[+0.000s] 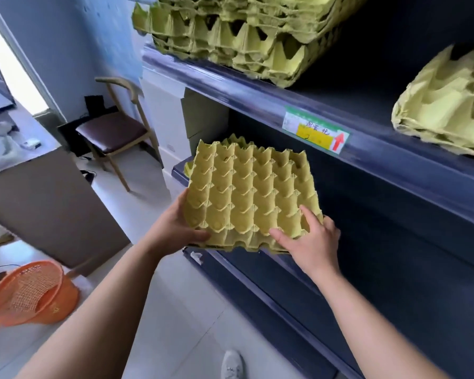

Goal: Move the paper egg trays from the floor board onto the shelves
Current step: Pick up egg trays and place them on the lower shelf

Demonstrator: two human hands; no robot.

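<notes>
We hold a yellow-green paper egg tray [246,195] cups-up in the shelf bay directly below the shelf label [316,131]. Its far end reaches in over the lower shelf [260,285] and its near edge juts out past the rim. More pulp layers show beneath that near edge; we cannot tell how many trays are nested there.

Our left hand [175,228] grasps the near left corner, thumb on the front edge, fingers hidden underneath. Our right hand [309,242] lies on the near right corner with its fingers spread and fairly straight across the cups, resting rather than clutching.

The label sits on the front edge of the upper shelf [230,88]. Above and left of the label a tall stack of trays [244,36] stands on that shelf; right of the label lies a crumpled pile [443,105]. Far left of the label stands a wooden chair [115,132]. Well below and left of it an orange basket [30,294] lies tipped on the pale floor, and far below the label a white shoe [231,365] shows.
</notes>
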